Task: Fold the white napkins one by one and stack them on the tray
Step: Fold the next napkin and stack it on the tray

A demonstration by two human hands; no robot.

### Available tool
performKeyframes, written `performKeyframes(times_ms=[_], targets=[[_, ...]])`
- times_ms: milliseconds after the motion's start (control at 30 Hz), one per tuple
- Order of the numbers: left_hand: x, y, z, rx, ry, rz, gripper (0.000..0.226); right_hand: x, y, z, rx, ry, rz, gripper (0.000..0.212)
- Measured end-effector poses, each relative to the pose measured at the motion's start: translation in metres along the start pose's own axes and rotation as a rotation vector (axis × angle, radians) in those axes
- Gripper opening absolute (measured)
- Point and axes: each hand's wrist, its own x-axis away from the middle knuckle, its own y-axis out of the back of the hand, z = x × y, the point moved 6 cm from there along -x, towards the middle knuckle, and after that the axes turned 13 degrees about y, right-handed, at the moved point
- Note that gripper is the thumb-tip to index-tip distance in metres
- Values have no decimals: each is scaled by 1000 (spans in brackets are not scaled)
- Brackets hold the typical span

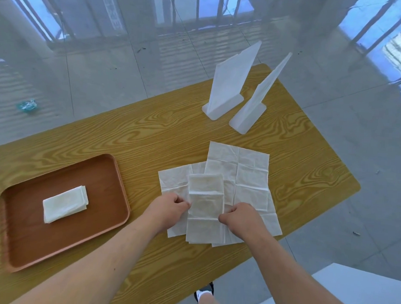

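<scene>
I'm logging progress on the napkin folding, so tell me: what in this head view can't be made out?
- How many unfolded napkins remain: they overlap in a pile, and the hands cover part of it.
- How many folded napkins lie on the tray: the layers are too thin to separate.
- The fingers of the left hand and right hand: curled under, at the edges of the half-folded napkin.
</scene>
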Motion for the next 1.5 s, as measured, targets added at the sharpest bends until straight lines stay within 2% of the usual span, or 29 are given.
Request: performKeyframes(times_ms=[167, 333, 400, 500, 567, 667, 767, 833, 933, 1033, 1100, 1133, 1233, 1333, 1400, 1500], targets=[[0, 0, 5, -26, -19, -6, 21, 6, -11, 2, -11, 3, 3, 38], [7, 4, 3, 27, -118, -29, 16, 11, -9, 16, -142, 104, 14, 16], [18, 12, 1, 0, -238, -93, 32, 16, -3, 22, -298, 152, 12, 16], [41, 22, -9, -114, -431, -121, 72, 25, 12, 37, -595, 221, 34, 9], [53, 33, -19, -140, -498, -102, 85, 29, 21, 51, -725, 256, 62, 27], [63, 53, -28, -121, -508, -89, 90, 34, 29, 84, -765, 363, 88, 58], [68, 78, -28, -45, -500, -95, 75, 40, 25, 120, -852, 457, 163, 92], [69, 94, -19, 95, -467, -59, 52, 42, 18, 142, -888, 493, 212, 97], [74, 116, -2, 472, -428, 68, 6, 40, 5, 168, -845, 507, 225, 78], [81, 141, 17, 658, -404, 117, 9, 35, -10, 190, -689, 507, 182, 39], [85, 157, 31, 751, -376, 182, 4, 34, -23, 206, -637, 509, 183, 21], [87, 165, 38, 787, -369, 197, 10, 34, -30, 214, -617, 509, 197, 20], [86, 187, 61, 883, -343, 195, 36, 36, -55, 241, -682, 493, 331, 43], [80, 204, 88, 955, -291, 191, 34, 42, -83, 266, -774, 458, 455, 52], [75, 209, 107, 969, -233, 199, 31, 42, -98, 279, -784, 434, 440, 45], [71, 214, 130, 929, -179, 165, 18, 38, -120, 293, -793, 399, 416, 19]])
